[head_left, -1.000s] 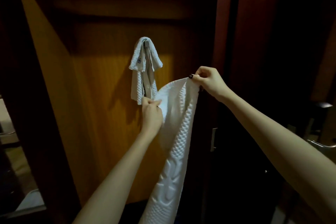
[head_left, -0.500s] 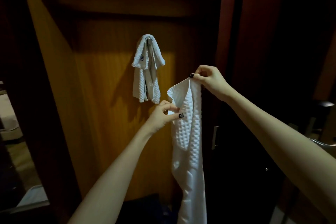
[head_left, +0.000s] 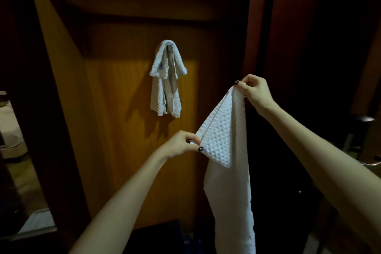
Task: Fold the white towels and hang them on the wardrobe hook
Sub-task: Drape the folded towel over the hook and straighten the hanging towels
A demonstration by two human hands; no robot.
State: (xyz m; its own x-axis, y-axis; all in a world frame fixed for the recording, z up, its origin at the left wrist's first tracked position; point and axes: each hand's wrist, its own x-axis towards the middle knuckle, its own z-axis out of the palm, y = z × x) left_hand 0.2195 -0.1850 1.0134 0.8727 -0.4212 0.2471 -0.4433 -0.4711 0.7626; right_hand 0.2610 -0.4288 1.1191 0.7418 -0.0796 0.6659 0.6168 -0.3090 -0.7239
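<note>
My left hand point(head_left: 181, 144) and right hand point(head_left: 254, 90) are each pinching the white towel point(head_left: 224, 134). The left grip is sitting lower than a moment ago, drawing the edge taut for folding. A second towel point(head_left: 167, 80) is already hanging on the hook point(head_left: 169, 43).

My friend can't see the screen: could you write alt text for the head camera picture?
A person holds up a white towel before an open wooden wardrobe, the right hand pinching its top corner, the left hand pinching a lower edge, the rest hanging down. Beyond it, a second folded towel hangs on the wardrobe hook.
</note>
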